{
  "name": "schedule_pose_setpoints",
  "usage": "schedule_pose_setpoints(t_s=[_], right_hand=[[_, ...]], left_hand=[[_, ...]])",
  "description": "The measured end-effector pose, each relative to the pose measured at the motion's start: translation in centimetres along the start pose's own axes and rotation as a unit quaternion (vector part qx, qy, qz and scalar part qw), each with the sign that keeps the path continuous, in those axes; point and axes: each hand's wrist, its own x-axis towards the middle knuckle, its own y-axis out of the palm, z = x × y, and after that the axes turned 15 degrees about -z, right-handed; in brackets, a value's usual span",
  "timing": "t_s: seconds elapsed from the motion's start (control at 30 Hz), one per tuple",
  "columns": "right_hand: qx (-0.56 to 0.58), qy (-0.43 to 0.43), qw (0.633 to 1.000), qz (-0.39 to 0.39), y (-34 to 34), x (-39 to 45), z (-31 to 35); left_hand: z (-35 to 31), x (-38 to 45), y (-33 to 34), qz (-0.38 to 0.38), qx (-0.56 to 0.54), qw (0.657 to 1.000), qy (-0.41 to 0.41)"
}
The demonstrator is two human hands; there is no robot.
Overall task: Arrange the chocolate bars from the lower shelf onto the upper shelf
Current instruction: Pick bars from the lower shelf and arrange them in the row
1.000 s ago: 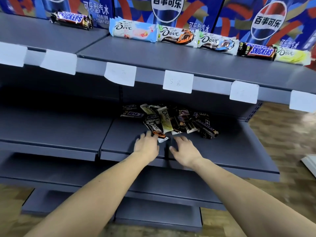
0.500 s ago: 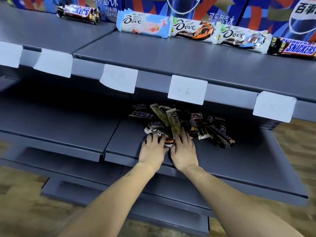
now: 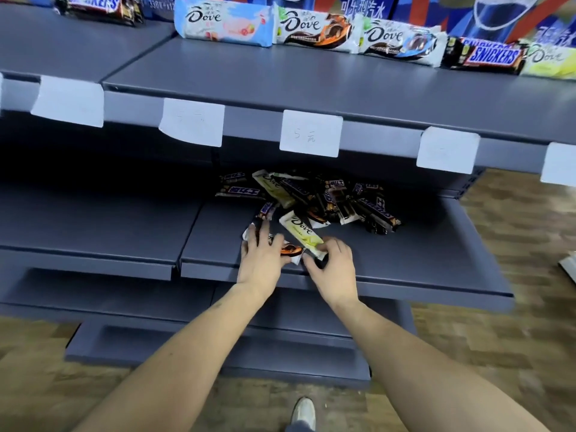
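**Now picking bars off the lower shelf**

Mid-frame: right hand (image 3: pixel 332 265) pinching a yellow Dove bar (image 3: pixel 301 234); left hand (image 3: pixel 261 254) pressed flat, fingers spread, on an orange Dove bar (image 3: pixel 288 249). Pile of bars (image 3: pixel 324 198) behind on lower shelf (image 3: pixel 420 257). Next, likely: lift both to upper shelf (image 3: pixel 311 85), beside Dove and Snickers row (image 3: pixel 358 35). Price tag (image 3: pixel 310 133) reading "5 元".

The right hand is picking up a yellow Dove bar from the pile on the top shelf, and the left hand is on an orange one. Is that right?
Not quite. The pile lies on the lower shelf, not the top one, as the head view shows. The right hand does pinch the yellow Dove bar, and the left hand rests on the orange one.
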Motion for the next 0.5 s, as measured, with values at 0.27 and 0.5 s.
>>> schedule_pose_setpoints(t_s=[0.27,0.5], right_hand=[[0.033,0.083,0.996,-0.015,-1.0,0.0,-0.1],[0.007,0.085,0.996,0.04,-1.2,0.5,-0.7]], left_hand=[[0.7,-0.7,-1.0,0.016,0.03,0.999,0.036],[1.3,-0.5,-1.8,0.033,0.054,0.996,0.058]])
